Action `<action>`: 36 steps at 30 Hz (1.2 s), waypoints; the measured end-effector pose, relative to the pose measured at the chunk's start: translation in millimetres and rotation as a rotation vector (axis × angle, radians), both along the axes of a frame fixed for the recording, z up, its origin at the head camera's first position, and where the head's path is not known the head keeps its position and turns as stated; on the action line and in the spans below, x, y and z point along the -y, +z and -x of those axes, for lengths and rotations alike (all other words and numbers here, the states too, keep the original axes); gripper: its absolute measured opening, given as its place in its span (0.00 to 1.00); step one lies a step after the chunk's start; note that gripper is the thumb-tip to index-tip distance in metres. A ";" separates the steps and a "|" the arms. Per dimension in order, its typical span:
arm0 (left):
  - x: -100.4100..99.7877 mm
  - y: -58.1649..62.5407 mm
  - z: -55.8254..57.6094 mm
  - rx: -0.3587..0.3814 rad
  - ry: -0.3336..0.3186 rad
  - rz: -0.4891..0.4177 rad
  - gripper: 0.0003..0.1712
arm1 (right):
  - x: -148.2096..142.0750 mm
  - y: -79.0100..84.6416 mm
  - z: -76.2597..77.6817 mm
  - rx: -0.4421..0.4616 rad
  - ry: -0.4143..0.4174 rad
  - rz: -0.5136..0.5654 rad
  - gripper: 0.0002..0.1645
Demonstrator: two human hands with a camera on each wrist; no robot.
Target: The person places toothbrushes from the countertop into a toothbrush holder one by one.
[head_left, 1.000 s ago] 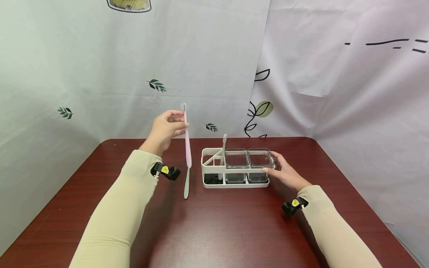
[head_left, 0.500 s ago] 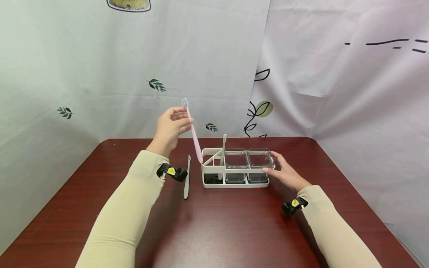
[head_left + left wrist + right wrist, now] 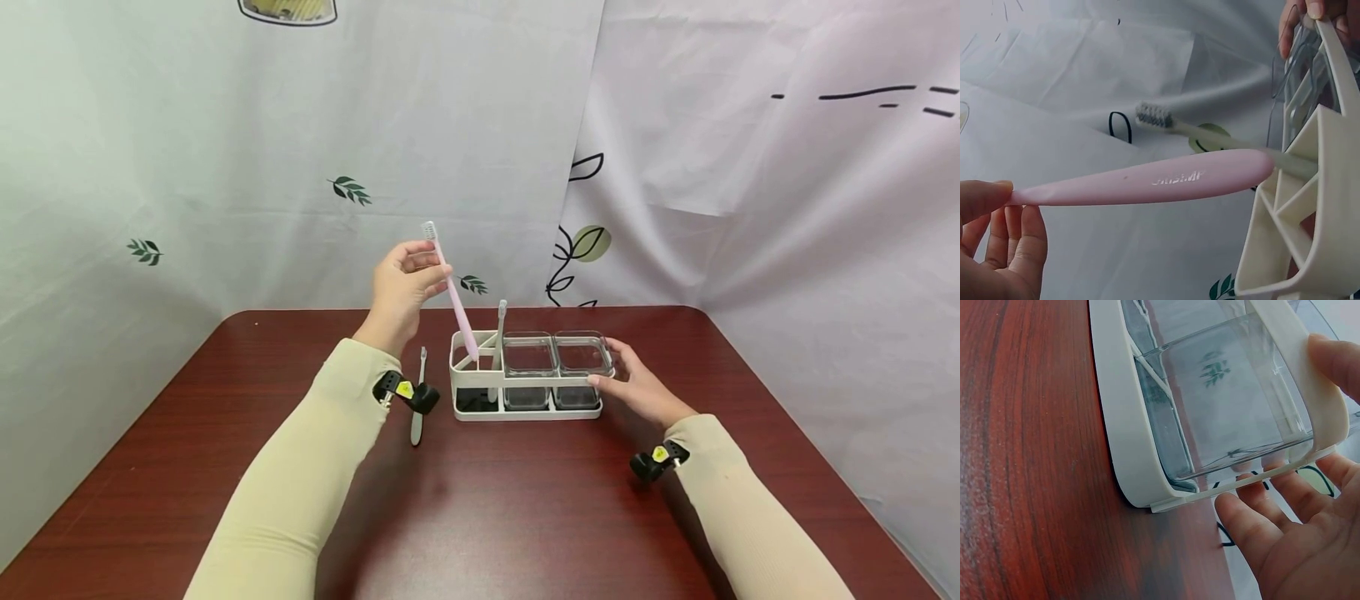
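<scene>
My left hand (image 3: 402,292) pinches a pink toothbrush (image 3: 461,319) near its bristle end, head up and handle slanting down to the right. The handle's end is over the divided left section of a white toothbrush holder (image 3: 480,379); whether it touches a divider I cannot tell. In the left wrist view, the thumb and fingers hold the thin neck of the toothbrush. A greyish toothbrush (image 3: 501,325) stands in one compartment. My right hand (image 3: 647,390) holds the holder's right end, thumb on the top rail (image 3: 1329,419) and fingers along the side.
Two clear cups, a left one (image 3: 529,357) and a right one (image 3: 583,354), sit in the holder. Another pale toothbrush (image 3: 417,427) lies on the dark red table (image 3: 510,517), left of the holder and below my left wrist. A white printed cloth (image 3: 480,125) hangs behind.
My left hand has moved right with the pink toothbrush, which has tilted from nearly upright, its handle end now over the holder. The right hand and holder have stayed put.
</scene>
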State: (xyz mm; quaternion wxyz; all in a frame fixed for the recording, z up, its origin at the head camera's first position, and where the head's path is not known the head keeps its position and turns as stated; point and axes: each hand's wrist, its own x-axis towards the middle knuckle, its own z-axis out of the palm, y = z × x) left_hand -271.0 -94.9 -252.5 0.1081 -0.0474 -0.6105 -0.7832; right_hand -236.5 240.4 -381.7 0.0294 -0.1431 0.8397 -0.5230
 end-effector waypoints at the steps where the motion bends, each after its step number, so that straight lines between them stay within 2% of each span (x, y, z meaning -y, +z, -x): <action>1: -1.7 -1.0 0.5 -0.005 0.004 -0.002 0.19 | -0.2 -0.1 0.1 0.000 0.000 -0.001 0.46; 7: -10.5 -7.0 3.0 -0.041 0.013 -0.019 0.19 | -0.2 -0.4 0.1 0.004 -0.008 -0.012 0.46; 17: -18.2 -18.7 2.6 -0.094 0.033 0.033 0.20 | -0.7 -0.5 0.7 -0.003 -0.007 -0.014 0.46; 26: -25.9 -30.6 0.8 -0.140 0.014 0.046 0.19 | -0.7 -0.2 0.8 -0.007 -0.010 -0.014 0.46; 36: -33.8 -42.2 -1.8 -0.168 0.046 0.175 0.17 | -0.4 0.3 1.2 -0.012 -0.006 -0.023 0.45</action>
